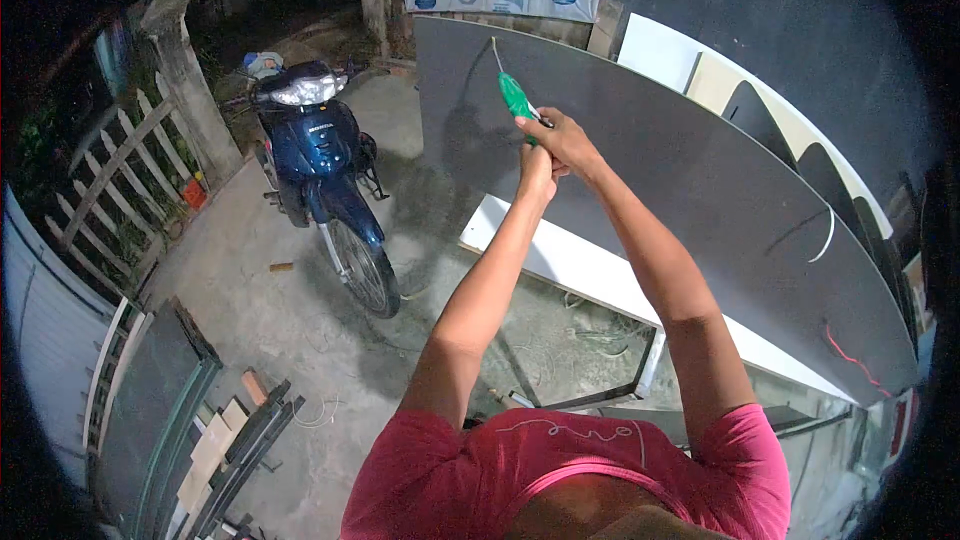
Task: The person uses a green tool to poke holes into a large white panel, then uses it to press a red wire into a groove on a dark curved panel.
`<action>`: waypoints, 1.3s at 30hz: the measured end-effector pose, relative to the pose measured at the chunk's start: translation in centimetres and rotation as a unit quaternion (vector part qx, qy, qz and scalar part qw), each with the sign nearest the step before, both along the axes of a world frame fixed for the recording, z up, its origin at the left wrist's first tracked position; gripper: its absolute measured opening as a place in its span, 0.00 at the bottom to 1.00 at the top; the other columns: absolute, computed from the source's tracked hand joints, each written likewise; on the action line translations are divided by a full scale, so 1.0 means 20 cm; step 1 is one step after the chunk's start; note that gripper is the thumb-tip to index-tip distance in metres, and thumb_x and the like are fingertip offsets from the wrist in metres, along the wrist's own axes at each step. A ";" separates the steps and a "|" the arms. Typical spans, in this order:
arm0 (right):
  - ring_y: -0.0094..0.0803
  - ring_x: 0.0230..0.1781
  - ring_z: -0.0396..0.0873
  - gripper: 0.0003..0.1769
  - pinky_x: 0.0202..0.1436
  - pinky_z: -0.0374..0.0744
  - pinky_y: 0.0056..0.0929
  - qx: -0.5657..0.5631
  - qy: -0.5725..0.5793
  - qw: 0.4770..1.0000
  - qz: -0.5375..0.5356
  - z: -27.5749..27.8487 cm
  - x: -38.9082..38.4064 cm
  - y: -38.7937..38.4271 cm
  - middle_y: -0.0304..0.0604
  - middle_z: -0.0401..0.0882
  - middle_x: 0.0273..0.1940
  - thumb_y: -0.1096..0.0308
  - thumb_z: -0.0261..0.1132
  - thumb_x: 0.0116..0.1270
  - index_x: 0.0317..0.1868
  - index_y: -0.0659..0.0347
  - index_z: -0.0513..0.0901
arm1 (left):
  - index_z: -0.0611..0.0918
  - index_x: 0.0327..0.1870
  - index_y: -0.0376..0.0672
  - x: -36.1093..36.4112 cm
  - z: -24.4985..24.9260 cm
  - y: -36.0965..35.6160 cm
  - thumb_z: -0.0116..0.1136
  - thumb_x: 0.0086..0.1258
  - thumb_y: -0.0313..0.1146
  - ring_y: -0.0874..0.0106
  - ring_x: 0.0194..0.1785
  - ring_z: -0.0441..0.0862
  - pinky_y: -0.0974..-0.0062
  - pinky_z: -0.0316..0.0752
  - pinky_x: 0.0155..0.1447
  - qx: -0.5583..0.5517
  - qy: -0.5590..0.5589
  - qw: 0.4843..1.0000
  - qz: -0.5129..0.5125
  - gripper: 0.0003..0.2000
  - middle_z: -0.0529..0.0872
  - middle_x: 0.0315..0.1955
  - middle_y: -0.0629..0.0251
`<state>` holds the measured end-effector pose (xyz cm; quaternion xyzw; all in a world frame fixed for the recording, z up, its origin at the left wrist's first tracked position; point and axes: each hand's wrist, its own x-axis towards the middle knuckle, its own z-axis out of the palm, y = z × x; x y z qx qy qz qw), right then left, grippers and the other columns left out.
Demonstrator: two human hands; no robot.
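Observation:
Both of my hands are raised near the upper middle of the view, close together around a green object (515,95) with a thin pale tip pointing up. My left hand (537,175) is closed round its lower end. My right hand (565,138) is closed beside and above the left one, with a small dark and white part showing at its fingers. The thin tip meets or overlaps the upper left of a large dark grey panel (650,160); contact cannot be made out. A short pale strip (825,235) and a red cord (850,360) show on the panel's right part.
A blue motorbike (330,155) stands on the concrete floor at the left. A white board (570,258) lies along the panel's foot, near a metal frame (650,365). Wood and metal pieces (215,450) lie lower left. A picket fence (120,190) borders the left.

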<state>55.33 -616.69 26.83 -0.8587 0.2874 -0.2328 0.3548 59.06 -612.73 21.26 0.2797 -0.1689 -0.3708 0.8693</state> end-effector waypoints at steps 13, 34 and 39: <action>0.36 0.32 0.80 0.45 0.33 0.77 0.31 -0.002 0.048 0.995 0.088 -0.51 0.11 -0.02 0.55 0.79 0.36 0.39 0.65 0.52 0.56 0.74 0.70 | 0.71 0.39 0.43 -0.02 -0.43 0.11 0.44 0.70 0.37 0.82 0.19 0.70 0.83 0.61 0.18 -0.018 0.082 0.994 0.065 0.08 0.74 0.23 0.71; 0.31 0.29 0.83 0.39 0.33 0.83 0.31 -0.044 0.362 0.931 0.025 -0.97 0.43 0.07 0.47 0.83 0.32 0.31 0.61 0.50 0.40 0.64 0.80 | 0.73 0.30 0.49 0.23 -1.10 0.09 0.46 0.68 0.44 0.85 0.13 0.61 0.86 0.52 0.15 -0.075 0.275 0.957 -0.046 0.10 0.70 0.16 0.77; 0.44 0.41 0.81 0.50 0.39 0.82 0.36 0.144 0.212 0.965 0.054 -0.95 0.12 0.17 0.62 0.77 0.46 0.31 0.59 0.51 0.57 0.72 0.68 | 0.73 0.36 0.47 0.04 -1.09 0.21 0.48 0.68 0.43 0.85 0.14 0.62 0.86 0.53 0.15 0.047 0.146 0.988 -0.002 0.10 0.70 0.17 0.75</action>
